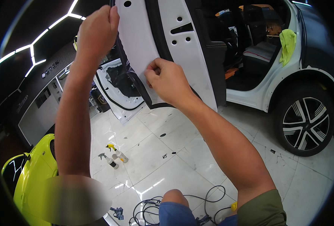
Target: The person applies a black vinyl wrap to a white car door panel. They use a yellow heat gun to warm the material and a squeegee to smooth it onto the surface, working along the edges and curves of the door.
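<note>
A white car door (187, 64) stands open before me, its inner edge with round holes and a slot facing me. Along its left and lower border runs a dark, wrinkled, film-like strip (136, 81). My left hand (98, 33) is raised at the upper left, fingers closed at the strip's upper end. Lower down, my right hand (167, 82) rests against the white door surface with its fingers curled into a pinch. What lies between those right fingertips is hidden.
The car's open cabin and rear wheel (306, 122) are at right, with a yellow-green cloth (287, 47) hanging on the body. Two spray bottles (117, 155) stand on the tiled floor. Black cable (142, 211) coils near my knee. A lime-green car (37, 180) is at left, another door (119, 90) behind.
</note>
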Motion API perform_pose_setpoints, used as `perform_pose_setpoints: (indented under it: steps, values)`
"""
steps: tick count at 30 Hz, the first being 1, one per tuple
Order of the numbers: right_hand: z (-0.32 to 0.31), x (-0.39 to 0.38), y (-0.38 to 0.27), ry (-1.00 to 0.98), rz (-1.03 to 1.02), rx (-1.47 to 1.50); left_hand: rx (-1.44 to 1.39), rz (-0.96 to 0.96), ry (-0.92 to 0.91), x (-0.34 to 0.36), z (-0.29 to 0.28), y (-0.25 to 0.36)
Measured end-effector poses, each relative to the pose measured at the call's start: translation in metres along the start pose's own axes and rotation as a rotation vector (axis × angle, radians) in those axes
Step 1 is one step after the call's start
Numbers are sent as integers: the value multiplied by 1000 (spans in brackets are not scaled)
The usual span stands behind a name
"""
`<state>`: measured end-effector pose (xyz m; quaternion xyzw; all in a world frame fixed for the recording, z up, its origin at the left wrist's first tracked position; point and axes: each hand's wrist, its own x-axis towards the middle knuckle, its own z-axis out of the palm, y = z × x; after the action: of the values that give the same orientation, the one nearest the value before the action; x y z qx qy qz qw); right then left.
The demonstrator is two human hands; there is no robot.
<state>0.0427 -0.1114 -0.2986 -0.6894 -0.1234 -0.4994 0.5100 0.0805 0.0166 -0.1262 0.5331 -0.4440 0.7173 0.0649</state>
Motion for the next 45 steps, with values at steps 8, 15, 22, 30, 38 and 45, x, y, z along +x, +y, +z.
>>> perform_pose_setpoints:
  steps: [8, 15, 22, 30, 38, 45]
  values:
    - [-30, -46, 8, -61, 124, -94, -88, -226, -44, -41, -2, 30]
    - [-67, -192, 68, -59, 376, -8, -130, -173, 45, -21, -2, 15]
    - [-91, -432, 195, -72, 905, -199, 1, -265, 22, -8, 9, 30]
    - [-109, -485, 190, -588, 932, -455, -89, -321, -135, -7, -6, 29]
    - [-139, -488, 212, -480, 990, -513, -69, -410, -187, 25, -3, 14]
    - [-132, -489, 212, -538, 966, -487, -33, -345, -203, -14, -8, 23]
